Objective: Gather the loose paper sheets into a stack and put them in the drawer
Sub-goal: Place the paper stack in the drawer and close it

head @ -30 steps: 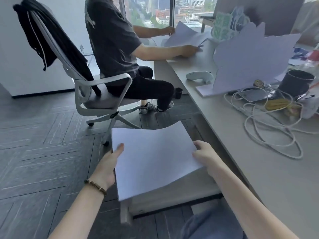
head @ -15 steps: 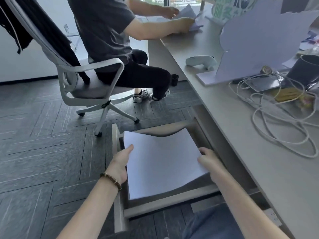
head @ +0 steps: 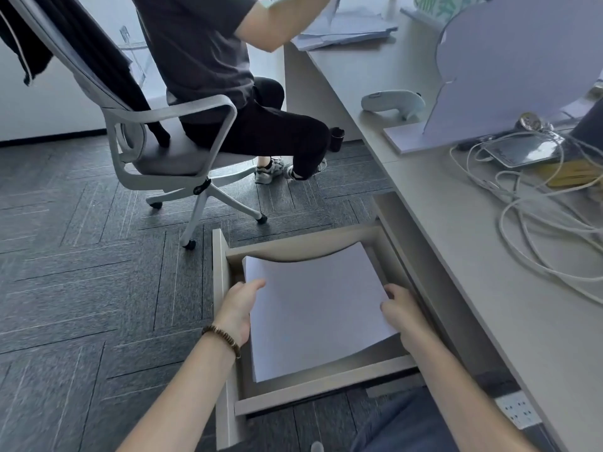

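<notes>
At far left, a grey mesh swivel office chair [head: 156, 138] with a dark garment over its back carries a seated person in a dark T-shirt [head: 195, 47]. Nearer, the left hand [head: 239, 309], with a brown beaded bracelet [head: 223, 337] at its wrist, grips the left edge of a stack of white paper sheets [head: 313, 308], thumb on top. The stack sags in the middle and sits inside the open pale wooden drawer [head: 293, 391]; whether it touches the drawer's bottom cannot be told. The right hand [head: 403, 311] grips the stack's right edge. To the right runs a long beige desk [head: 489, 288] bearing a tangle of white cables [head: 538, 230] and, farther off, a white handheld controller [head: 391, 101].
</notes>
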